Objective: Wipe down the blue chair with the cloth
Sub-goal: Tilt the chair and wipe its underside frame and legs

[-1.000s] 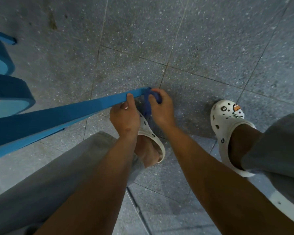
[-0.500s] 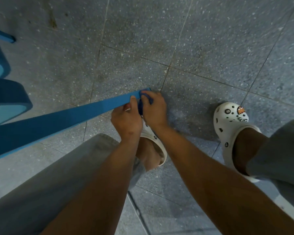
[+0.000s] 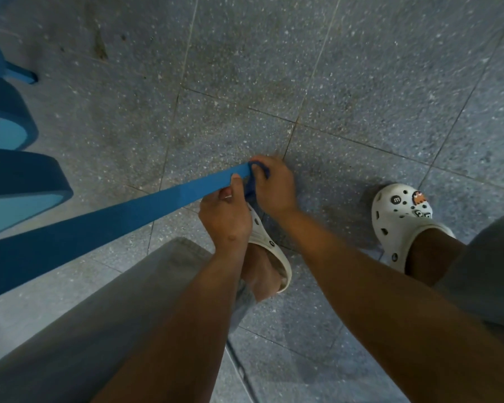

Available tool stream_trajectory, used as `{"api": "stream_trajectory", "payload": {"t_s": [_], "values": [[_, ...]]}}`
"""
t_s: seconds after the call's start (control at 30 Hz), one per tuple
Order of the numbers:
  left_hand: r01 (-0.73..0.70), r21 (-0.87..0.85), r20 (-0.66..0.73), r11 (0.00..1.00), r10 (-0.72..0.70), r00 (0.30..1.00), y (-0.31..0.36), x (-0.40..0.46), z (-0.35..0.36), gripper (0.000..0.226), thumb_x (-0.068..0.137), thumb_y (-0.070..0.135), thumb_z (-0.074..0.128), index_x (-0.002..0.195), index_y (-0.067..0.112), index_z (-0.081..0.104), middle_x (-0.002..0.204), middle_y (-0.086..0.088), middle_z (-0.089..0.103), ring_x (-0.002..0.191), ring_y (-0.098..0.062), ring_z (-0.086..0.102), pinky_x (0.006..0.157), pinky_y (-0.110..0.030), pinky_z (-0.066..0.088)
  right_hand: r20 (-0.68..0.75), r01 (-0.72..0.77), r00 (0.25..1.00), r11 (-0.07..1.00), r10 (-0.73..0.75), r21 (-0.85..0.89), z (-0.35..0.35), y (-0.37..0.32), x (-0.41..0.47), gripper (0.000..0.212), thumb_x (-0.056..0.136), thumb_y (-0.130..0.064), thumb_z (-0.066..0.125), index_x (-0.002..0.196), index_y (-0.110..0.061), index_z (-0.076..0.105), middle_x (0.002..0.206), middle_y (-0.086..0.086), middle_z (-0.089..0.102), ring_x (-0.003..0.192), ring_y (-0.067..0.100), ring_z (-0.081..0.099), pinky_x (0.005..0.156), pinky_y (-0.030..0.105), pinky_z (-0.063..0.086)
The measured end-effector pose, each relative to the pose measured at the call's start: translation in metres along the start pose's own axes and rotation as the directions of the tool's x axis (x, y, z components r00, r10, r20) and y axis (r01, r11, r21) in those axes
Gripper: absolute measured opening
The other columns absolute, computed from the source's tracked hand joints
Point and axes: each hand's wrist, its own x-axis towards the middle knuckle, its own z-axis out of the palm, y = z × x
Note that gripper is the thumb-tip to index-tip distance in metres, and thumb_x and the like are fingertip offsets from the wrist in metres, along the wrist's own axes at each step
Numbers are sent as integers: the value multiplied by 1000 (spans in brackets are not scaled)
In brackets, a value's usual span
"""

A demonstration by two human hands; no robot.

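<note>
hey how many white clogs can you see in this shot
2. One white clog is at the right on the tiled floor, fully visible with charms on top. The other is at centre, its toe hidden behind the left hand and right hand.

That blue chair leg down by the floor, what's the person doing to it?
A person is bent low, cleaning the blue chair. The left hand grips one long leg near its foot, thumb on top. The right hand holds a dark blue cloth wrapped round the very end of that leg, just above the tiled floor. White clogs are on the person's feet either side.
</note>
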Motion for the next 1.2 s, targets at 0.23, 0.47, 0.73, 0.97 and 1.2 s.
{"api": "stream_trajectory", "payload": {"t_s": [0.23, 0.47, 0.73, 0.97, 1.2], "values": [[-8, 56, 30, 998, 6, 1000, -3, 0, -2, 33, 98, 44, 60, 96, 14, 74, 86, 4, 72, 86, -8, 66, 80, -16, 46, 96, -172, 980, 984, 176, -44, -9, 12, 38, 22, 102, -11, 53, 105, -9, 75, 105, 11, 74, 91, 20, 67, 85, 36, 57], [24, 120, 84, 992, -35, 996, 0, 0, -11, 26, 96, 37, 64, 98, 14, 74, 89, 5, 71, 83, -10, 66, 72, -14, 44, 26, -58, 998, 994, 56, 94, -6, -18, -3, 19, 99, -9, 58, 105, -8, 75, 103, 3, 72, 94, 12, 64, 83, 18, 50], [65, 56, 174, 996, -74, 982, 14, -14, -39, 11, 92, 12, 59, 97, 19, 66, 84, 1, 69, 80, -16, 66, 78, -31, 55, 68, -20, 998, 985, 8, 172, -17, -58, -30, 20, 98, -11, 59, 108, -11, 76, 109, 8, 73, 101, 18, 67, 94, 32, 54], [145, -61, 208, 988, -129, 969, 31, -31, -59, 48, 95, 1, 52, 142, 10, 53, 105, -15, 73, 86, -16, 66, 73, -20, 51, 143, 41, 988, 989, -62, 145, -27, -92, -49, 19, 98, -10, 60, 107, -9, 77, 110, 12, 73, 103, 25, 68, 95, 42, 54], [253, -138, 281, 957, -207, 937, 47, -38, -76, 64, 92, -4, 50, 153, 8, 37, 117, -16, 70, 98, -23, 69, 91, -35, 58, 201, 94, 974, 992, -109, 84, -41, -123, -63, 21, 98, -10, 60, 111, -9, 76, 113, 11, 73, 104, 23, 67, 93, 33, 53]]}}
